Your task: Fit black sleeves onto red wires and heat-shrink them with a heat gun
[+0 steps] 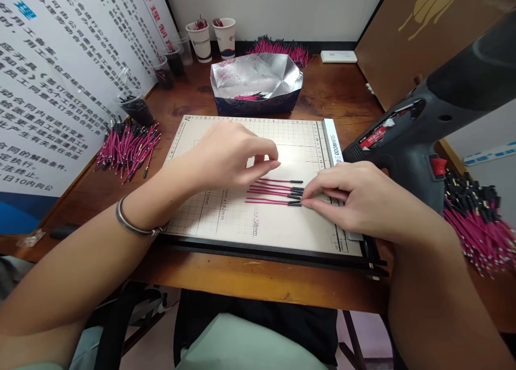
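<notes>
A row of several short magenta wires (268,201) with black sleeved ends lies across the cream paper-cutter board (282,227). At the black ends, my right hand (350,198) is closed in a pinch, thumb and forefinger on the end of one wire. My left hand (237,155) hovers above the board just behind the wires' bare ends. Its thumb and forefinger tips come together, with nothing visible between them. The left palm and fingers hide part of the board and some wire ends.
Behind the board stands a foil-lined box (258,104) with some wires inside. Wire piles lie at left (128,149), back (282,50) and right (479,225). A dark heat gun (415,128) leans in from the right. Paper cups (199,42) and plastic cups (137,106) stand at the back left.
</notes>
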The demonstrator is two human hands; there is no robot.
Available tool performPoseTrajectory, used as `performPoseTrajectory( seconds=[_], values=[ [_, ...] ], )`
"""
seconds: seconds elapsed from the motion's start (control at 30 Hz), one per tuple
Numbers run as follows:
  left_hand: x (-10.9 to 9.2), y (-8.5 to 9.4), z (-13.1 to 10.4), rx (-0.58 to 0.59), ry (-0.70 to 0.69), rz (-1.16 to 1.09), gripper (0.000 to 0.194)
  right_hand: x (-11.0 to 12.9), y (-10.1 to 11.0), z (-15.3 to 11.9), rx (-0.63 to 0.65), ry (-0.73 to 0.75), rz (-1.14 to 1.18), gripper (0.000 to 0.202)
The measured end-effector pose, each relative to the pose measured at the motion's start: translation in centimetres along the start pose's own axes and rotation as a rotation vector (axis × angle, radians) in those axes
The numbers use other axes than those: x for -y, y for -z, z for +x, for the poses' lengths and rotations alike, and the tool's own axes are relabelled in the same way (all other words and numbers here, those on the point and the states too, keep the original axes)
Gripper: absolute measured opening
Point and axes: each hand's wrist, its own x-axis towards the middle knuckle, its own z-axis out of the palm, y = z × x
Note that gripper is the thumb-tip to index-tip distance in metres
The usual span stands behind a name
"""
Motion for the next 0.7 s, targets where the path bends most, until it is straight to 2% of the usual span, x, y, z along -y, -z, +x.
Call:
performPoseTrajectory(
  seconds=[0.13,0.3,0.43,0.53,0.63,0.7],
  values=[
    [0.0,0.01,0.17,-0.003,-0.016,-0.002,0.022,-0.16,-0.05,-0.12,-0.01,0.022,0.015,0.017],
    [0.03,-0.04,0.19,-0.078,0.029,-0.083,0.02,-0.28,-0.22,-0.09,-0.02,0.065,0.031,0.018],
    [0.14,-0.18,-0.01,-0.064,0.029,-0.105,0.017,-0.14,-0.36,-0.03,-0.032,0.069,0.022,0.018],
    [0.0,-0.17,-0.07,-0.032,0.012,-0.12,0.018,0.01,-0.27,-0.1,-0.109,0.083,0.004,0.015],
    [-0.25,-0.03,-0.02,0.003,0.027,-0.17,0.033,0.07,-0.14,-0.18,-0.209,0.11,-0.033,0.013],
    [-0.35,0.08,0.06,0.046,0.007,-0.171,0.033,0.06,-0.11,-0.19,-0.276,0.138,-0.061,0.014]
  ],
)
